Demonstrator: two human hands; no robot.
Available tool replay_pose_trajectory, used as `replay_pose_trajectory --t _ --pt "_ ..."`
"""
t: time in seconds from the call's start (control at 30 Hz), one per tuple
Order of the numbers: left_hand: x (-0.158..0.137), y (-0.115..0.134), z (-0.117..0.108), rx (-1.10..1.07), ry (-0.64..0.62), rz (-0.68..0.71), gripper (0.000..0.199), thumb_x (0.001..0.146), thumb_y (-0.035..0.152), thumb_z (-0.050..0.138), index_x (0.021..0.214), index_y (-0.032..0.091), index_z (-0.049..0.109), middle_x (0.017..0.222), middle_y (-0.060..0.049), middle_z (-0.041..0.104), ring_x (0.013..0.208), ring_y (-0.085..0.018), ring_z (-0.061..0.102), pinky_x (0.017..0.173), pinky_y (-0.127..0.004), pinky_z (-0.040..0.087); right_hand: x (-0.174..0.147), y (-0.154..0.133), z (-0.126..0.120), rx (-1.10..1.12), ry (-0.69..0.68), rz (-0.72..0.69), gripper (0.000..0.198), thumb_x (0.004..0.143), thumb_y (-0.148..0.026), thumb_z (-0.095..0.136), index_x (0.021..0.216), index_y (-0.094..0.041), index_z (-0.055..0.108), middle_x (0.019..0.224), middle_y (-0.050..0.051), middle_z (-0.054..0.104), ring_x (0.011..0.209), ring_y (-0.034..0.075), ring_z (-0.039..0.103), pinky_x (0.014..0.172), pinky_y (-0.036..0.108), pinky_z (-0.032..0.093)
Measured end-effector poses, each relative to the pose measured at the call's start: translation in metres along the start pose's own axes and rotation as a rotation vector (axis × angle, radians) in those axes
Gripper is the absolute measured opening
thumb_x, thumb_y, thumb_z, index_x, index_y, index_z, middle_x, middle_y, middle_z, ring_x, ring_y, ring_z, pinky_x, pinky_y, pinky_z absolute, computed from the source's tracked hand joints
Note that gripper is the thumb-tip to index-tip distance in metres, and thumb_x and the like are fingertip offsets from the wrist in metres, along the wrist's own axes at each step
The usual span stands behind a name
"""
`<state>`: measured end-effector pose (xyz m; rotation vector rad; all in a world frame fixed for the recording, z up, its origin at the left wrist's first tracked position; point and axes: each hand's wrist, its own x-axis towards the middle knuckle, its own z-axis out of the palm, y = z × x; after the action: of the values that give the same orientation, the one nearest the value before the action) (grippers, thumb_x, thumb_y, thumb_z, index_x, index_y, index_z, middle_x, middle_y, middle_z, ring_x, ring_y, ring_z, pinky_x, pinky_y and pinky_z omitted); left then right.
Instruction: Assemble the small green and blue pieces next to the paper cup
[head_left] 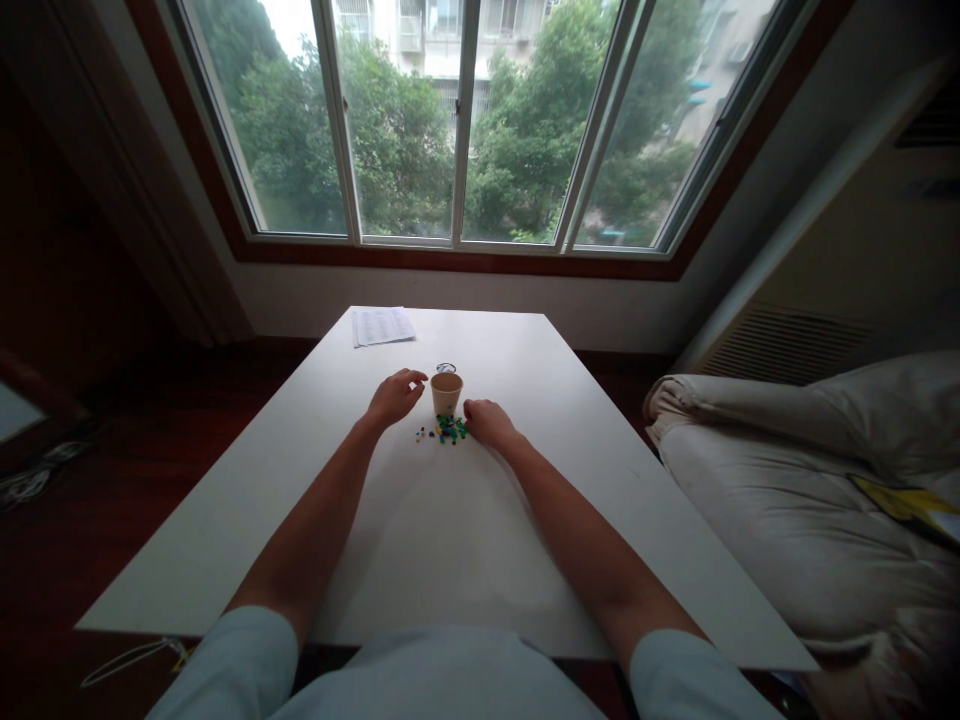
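Note:
A tan paper cup [447, 396] stands upright on the white table, its rim facing up; its contents cannot be made out. Against its base on the near side lies a small pile of green, blue and yellow beads [451, 429], with a few loose ones to the left. My left hand [397, 396] hovers left of the cup, fingers loosely bent and apart, fingertips close to the rim. On the other side, my right hand [489, 422] rests at the pile's right edge with curled fingers; whatever they pinch is hidden. Behind the cup sits a small clear round object [446, 368] with a dark rim.
Printed sheets of paper [382, 326] lie at the far left corner of the white table [450, 550]. A pale cushioned sofa [802, 500] stands along the right side. Beyond the far edge are a wall and a wide window [459, 130]. A looped cable [127, 660] shows at the near left.

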<state>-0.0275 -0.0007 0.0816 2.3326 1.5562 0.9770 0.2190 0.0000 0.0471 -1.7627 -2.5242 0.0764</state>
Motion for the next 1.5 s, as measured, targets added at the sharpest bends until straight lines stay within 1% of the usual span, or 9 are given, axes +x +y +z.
replay_pose_trajectory --t 0.07,0.23,0.33,0.5,0.63,0.9,1.03,1.17,1.5 --pt "-0.001 -0.007 -0.003 0.032 -0.106 -0.042 0.030 0.093 0.036 0.052 0.112 0.025 0.073 0.104 -0.004 0.072 0.081 -0.016 0.064 0.074 -0.027 0.050 0.000 0.000 0.001 -0.004 -0.001 0.000 0.015 0.091 -0.017 0.058 0.102 -0.019 0.067 0.105 0.009 0.071 0.096 0.019 0.064 0.075 0.025 0.039" --pt "-0.002 -0.020 -0.001 0.135 -0.505 -0.095 0.031 0.088 0.040 0.058 0.108 0.026 0.075 0.104 -0.003 0.076 0.088 -0.018 0.068 0.073 -0.024 0.048 -0.001 -0.001 0.000 -0.005 -0.012 -0.022 0.016 0.093 -0.020 0.058 0.103 -0.020 0.070 0.108 0.010 0.070 0.098 0.020 0.064 0.077 0.025 0.042" --pt "-0.002 -0.021 0.003 0.173 -0.622 -0.112 0.030 0.084 0.040 0.062 0.106 0.026 0.076 0.106 -0.003 0.076 0.087 -0.018 0.068 0.071 -0.023 0.047 -0.002 -0.002 -0.002 -0.010 -0.021 -0.025 0.018 0.094 -0.020 0.056 0.104 -0.020 0.071 0.108 0.010 0.070 0.098 0.021 0.064 0.077 0.025 0.042" --pt "-0.003 -0.020 0.008 0.173 -0.635 -0.085 0.028 0.079 0.036 0.065 0.103 0.024 0.075 0.102 -0.003 0.075 0.086 -0.018 0.068 0.069 -0.023 0.045 0.000 -0.002 -0.001 -0.028 -0.037 -0.026 0.020 0.096 -0.018 0.053 0.104 -0.020 0.071 0.106 0.011 0.070 0.096 0.021 0.065 0.075 0.026 0.042" --pt "-0.004 -0.020 0.011 0.153 -0.698 -0.086 0.028 0.076 0.034 0.066 0.102 0.024 0.074 0.098 -0.002 0.075 0.081 -0.016 0.067 0.067 -0.022 0.045 0.002 0.000 0.002 -0.038 -0.026 -0.051 0.019 0.096 -0.018 0.053 0.103 -0.019 0.070 0.104 0.011 0.070 0.095 0.021 0.065 0.073 0.026 0.041" --pt "-0.007 -0.013 0.016 0.191 -0.701 -0.072 0.031 0.070 0.029 0.069 0.101 0.024 0.072 0.098 -0.002 0.074 0.081 -0.017 0.066 0.064 -0.023 0.046 0.002 -0.003 -0.002 -0.018 -0.011 -0.018 0.019 0.096 -0.014 0.053 0.104 -0.018 0.069 0.106 0.012 0.069 0.097 0.020 0.064 0.076 0.025 0.040" --pt "-0.008 -0.008 0.018 0.184 -0.706 -0.057 0.027 0.071 0.027 0.068 0.098 0.024 0.072 0.096 -0.003 0.074 0.080 -0.018 0.066 0.064 -0.023 0.045 0.002 0.000 -0.007 0.034 0.065 -0.022 0.020 0.096 -0.013 0.050 0.102 -0.018 0.069 0.105 0.011 0.070 0.096 0.019 0.063 0.078 0.024 0.039" --pt "-0.009 -0.004 0.020 0.194 -0.680 -0.037 0.022 0.071 0.026 0.068 0.092 0.024 0.073 0.091 -0.003 0.074 0.078 -0.018 0.065 0.064 -0.024 0.044 0.002 0.005 -0.017 0.129 0.136 -0.055 0.019 0.095 -0.016 0.051 0.096 -0.019 0.070 0.099 0.006 0.071 0.091 0.017 0.062 0.076 0.024 0.039" --pt "-0.012 0.005 0.025 0.246 -0.624 0.030 0.017 0.073 0.026 0.060 0.085 0.023 0.072 0.088 -0.003 0.073 0.076 -0.020 0.063 0.065 -0.027 0.041 0.005 0.004 -0.044 0.368 0.370 -0.061 0.017 0.092 -0.021 0.052 0.098 -0.019 0.069 0.091 0.003 0.071 0.080 0.015 0.060 0.074 0.024 0.042"
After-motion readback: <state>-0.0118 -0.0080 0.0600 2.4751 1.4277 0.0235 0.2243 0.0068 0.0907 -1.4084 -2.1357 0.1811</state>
